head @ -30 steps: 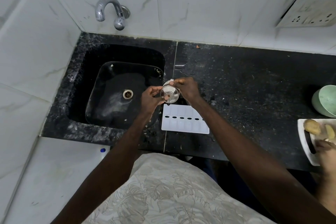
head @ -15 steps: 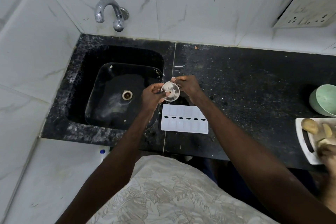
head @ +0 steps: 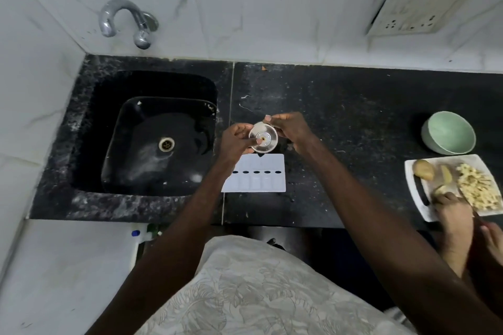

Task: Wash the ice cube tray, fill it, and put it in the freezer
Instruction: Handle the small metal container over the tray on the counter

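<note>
We hold a small round shiny metal disc (head: 263, 139) with a brass-coloured centre up above the black speckled stone counter (head: 353, 117), just right of the sink. Our left hand (head: 235, 141) takes the disc from the left, fingers curled behind its edge and the thumb laid across its face toward the centre. Our right hand (head: 292, 130) pinches the far right rim between thumb and fingertips. Neither hand touches anything else. The flat white plastic ice cube tray (head: 261, 179) lies on the counter just near of the disc and below it, beside the sink's right edge, with a row of dark oval slots across its middle; our left forearm covers its left end. The deep black rectangular sink (head: 128, 160) sits to the left, a round metal drain (head: 166, 144) in its floor and a curved chrome tap (head: 128, 22) on the white tiled wall behind it. At the far right stands a pale green bowl (head: 449, 133), and near of it a white square plate (head: 460, 164) carries a whole brown potato (head: 423, 170) and a heap of pale chopped pieces (head: 476, 190). Another person's hand (head: 453, 213) rests on the plate's near edge. A white socket plate (head: 416, 11) hangs on the wall at the far right.
</note>
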